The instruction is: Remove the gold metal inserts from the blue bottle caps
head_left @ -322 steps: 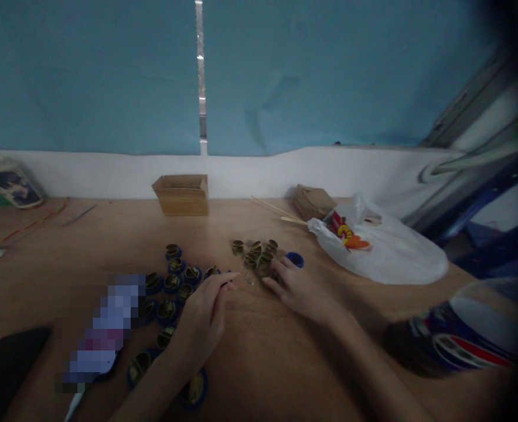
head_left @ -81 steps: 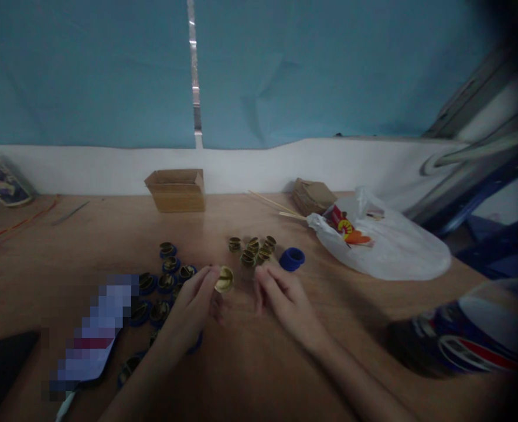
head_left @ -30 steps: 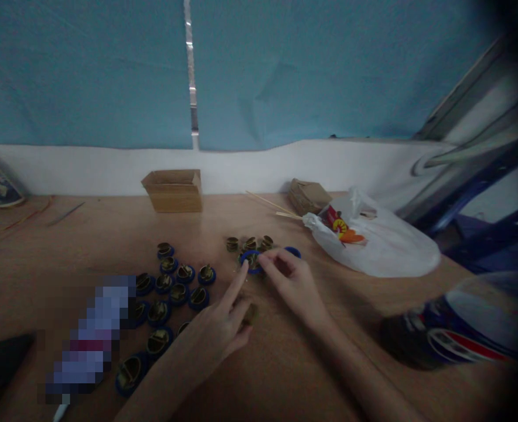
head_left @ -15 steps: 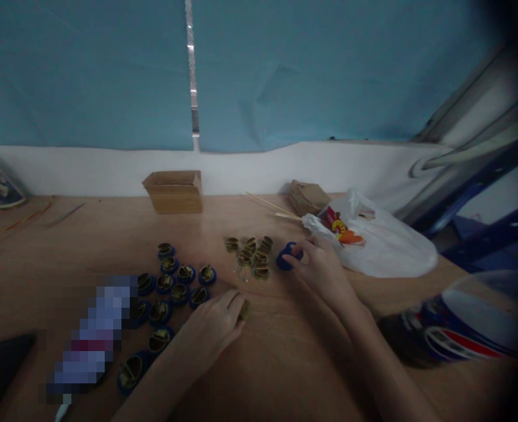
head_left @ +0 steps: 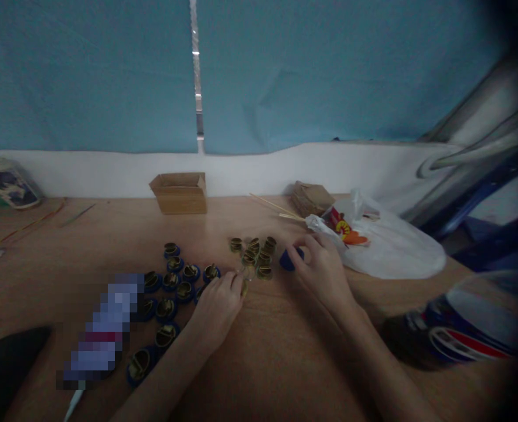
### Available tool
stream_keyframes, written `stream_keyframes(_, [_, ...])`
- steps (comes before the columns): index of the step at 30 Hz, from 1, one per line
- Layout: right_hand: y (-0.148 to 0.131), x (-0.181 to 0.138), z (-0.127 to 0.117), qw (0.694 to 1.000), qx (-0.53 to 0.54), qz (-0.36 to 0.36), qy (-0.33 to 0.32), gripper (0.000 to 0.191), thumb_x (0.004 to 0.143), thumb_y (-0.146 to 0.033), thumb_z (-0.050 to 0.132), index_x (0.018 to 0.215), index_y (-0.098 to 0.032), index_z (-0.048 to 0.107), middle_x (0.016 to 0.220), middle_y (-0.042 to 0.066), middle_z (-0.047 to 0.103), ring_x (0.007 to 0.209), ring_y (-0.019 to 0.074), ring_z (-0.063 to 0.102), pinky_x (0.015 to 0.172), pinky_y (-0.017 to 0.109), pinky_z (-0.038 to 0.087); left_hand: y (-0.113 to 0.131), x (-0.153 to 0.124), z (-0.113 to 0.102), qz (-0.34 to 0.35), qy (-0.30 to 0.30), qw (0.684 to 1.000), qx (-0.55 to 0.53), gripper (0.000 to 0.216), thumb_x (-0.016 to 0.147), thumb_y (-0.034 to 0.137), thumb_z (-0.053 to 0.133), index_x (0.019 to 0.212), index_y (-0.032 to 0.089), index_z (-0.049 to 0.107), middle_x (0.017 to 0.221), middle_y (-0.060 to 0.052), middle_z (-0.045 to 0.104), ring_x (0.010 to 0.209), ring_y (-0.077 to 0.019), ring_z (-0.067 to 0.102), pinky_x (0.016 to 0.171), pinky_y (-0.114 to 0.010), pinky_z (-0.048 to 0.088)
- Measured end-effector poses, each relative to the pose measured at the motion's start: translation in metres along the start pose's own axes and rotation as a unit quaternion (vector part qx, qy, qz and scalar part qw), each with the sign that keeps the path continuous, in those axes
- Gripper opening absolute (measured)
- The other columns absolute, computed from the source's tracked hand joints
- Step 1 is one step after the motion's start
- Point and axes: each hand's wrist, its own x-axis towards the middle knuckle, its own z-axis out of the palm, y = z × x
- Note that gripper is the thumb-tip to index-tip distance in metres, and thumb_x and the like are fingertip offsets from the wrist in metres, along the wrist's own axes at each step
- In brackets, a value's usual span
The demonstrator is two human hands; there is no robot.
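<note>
My left hand [head_left: 220, 306] has its fingers closed on a small gold round metal piece [head_left: 244, 288], mostly hidden at the fingertips. Just beyond it lies a cluster of similar gold round pieces [head_left: 250, 257], each with a bar across its top. My right hand [head_left: 323, 266] pinches a blue round piece [head_left: 289, 259] at or just above the table, right of the cluster; its far side is hidden by the fingers. To the left of my left hand stand several blue round pieces with gold tops [head_left: 184, 291], and my forearm covers some of them.
On the wooden table [head_left: 259, 363] are an open cardboard box [head_left: 182, 202], a brown paper packet [head_left: 312, 198], thin sticks [head_left: 276, 205], a white plastic bag [head_left: 399, 249], and a cola bottle [head_left: 452, 334] at right. A blurred-out object with a white cable [head_left: 77, 398] lies at left.
My left hand has moved forward, towards the gold cluster, with the gold piece in its fingers. The blue piece in my right hand has turned and shows a different side. The view has shifted slightly.
</note>
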Motion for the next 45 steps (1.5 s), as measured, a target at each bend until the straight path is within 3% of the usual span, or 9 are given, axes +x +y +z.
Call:
stream_keyframes(7, [-0.034, -0.011, 0.003, 0.995, 0.087, -0.054, -0.022, 0.014, 0.091, -0.025, 0.049, 0.080, -0.020, 0.056, 0.083, 0.007, 0.059, 0.084, 0.0242, 0.054, 0.078, 0.038, 0.043, 0.006, 0.002, -0.003, -0.025, 0.035, 0.999, -0.015, 0.048, 0.092, 0.024, 0.051, 0.135, 0.009, 0.039, 0.137, -0.022, 0.051, 0.111, -0.0289, 0.062, 0.087, -0.040, 0.053])
stream_keyframes(13, [-0.067, -0.030, 0.013, 0.978, 0.154, -0.097, -0.098, 0.013, 0.091, -0.019, 0.049, 0.080, -0.019, 0.056, 0.085, 0.007, 0.059, 0.085, 0.0229, 0.055, 0.078, 0.037, 0.044, -0.024, -0.004, -0.033, -0.106, 0.069, 0.992, 0.004, 0.020, 0.088, 0.024, 0.053, 0.101, 0.012, 0.061, 0.102, -0.017, 0.067, 0.095, -0.0327, 0.061, 0.085, -0.048, 0.048])
stream_keyframes(17, [-0.077, -0.040, 0.019, 0.968, 0.172, -0.124, -0.133, 0.014, 0.090, -0.017, 0.048, 0.078, -0.020, 0.056, 0.084, 0.007, 0.059, 0.085, 0.0226, 0.054, 0.079, 0.038, 0.044, -0.039, 0.003, -0.028, -0.128, 0.075, 0.989, -0.015, 0.013, 0.085, 0.023, 0.055, 0.087, 0.013, 0.064, 0.095, -0.017, 0.068, 0.096, -0.0350, 0.058, 0.085, -0.051, 0.044])
stream_keyframes(23, [-0.078, -0.042, 0.019, 0.965, 0.199, -0.107, -0.137, 0.014, 0.090, -0.016, 0.048, 0.078, -0.019, 0.055, 0.084, 0.006, 0.060, 0.084, 0.0222, 0.055, 0.078, 0.038, 0.044, -0.033, 0.008, -0.017, -0.154, 0.123, 0.972, -0.130, 0.014, 0.086, 0.016, 0.051, 0.073, 0.017, 0.058, 0.081, -0.011, 0.068, 0.086, -0.0290, 0.062, 0.084, -0.048, 0.045])
stream_keyframes(28, [-0.080, -0.038, 0.012, 0.943, 0.302, -0.009, -0.138, 0.005, 0.092, -0.023, 0.051, 0.088, -0.021, 0.053, 0.073, 0.001, 0.057, 0.066, 0.0158, 0.055, 0.060, 0.028, 0.043, -0.021, 0.006, -0.026, -0.143, 0.196, 0.922, -0.301, 0.008, 0.092, 0.023, 0.047, 0.087, 0.020, 0.052, 0.102, -0.009, 0.068, 0.096, -0.0205, 0.066, 0.082, -0.034, 0.052])
stream_keyframes(32, [-0.083, -0.039, 0.009, 0.907, 0.391, 0.029, -0.150, 0.009, 0.093, -0.030, 0.051, 0.097, -0.022, 0.051, 0.073, -0.001, 0.055, 0.064, 0.0139, 0.054, 0.055, 0.025, 0.043, -0.012, 0.004, -0.025, -0.131, 0.210, 0.879, -0.407, 0.009, 0.091, 0.023, 0.049, 0.082, 0.020, 0.048, 0.093, -0.007, 0.069, 0.092, -0.0182, 0.069, 0.077, -0.029, 0.055])
stream_keyframes(35, [-0.085, -0.041, 0.009, 0.899, 0.410, 0.023, -0.152, 0.011, 0.092, -0.031, 0.053, 0.099, -0.022, 0.051, 0.074, -0.001, 0.055, 0.065, 0.0139, 0.054, 0.056, 0.026, 0.044, -0.008, 0.002, -0.021, -0.142, 0.207, 0.815, -0.521, 0.011, 0.083, 0.023, 0.059, 0.082, 0.020, 0.048, 0.098, -0.006, 0.069, 0.093, -0.0183, 0.069, 0.080, -0.030, 0.055])
stream_keyframes(38, [-0.086, -0.042, 0.009, 0.902, 0.412, 0.010, -0.127, 0.015, 0.092, -0.027, 0.053, 0.106, -0.022, 0.053, 0.077, -0.001, 0.056, 0.066, 0.0140, 0.054, 0.060, 0.027, 0.046, -0.009, -0.001, -0.019, -0.173, 0.188, 0.742, -0.620, 0.029, 0.077, 0.021, 0.067, 0.102, 0.020, 0.053, 0.099, -0.005, 0.068, 0.092, -0.0174, 0.068, 0.081, -0.030, 0.054])
stream_keyframes(45, [-0.086, -0.041, 0.004, 0.918, 0.391, -0.024, -0.068, 0.020, 0.090, -0.021, 0.056, 0.110, -0.023, 0.057, 0.089, 0.003, 0.057, 0.074, 0.0146, 0.057, 0.064, 0.028, 0.050, -0.006, -0.004, -0.026, -0.141, 0.145, 0.736, -0.647, 0.015, 0.082, 0.017, 0.062, 0.097, 0.019, 0.060, 0.101, -0.005, 0.070, 0.099, -0.0161, 0.065, 0.090, -0.030, 0.049])
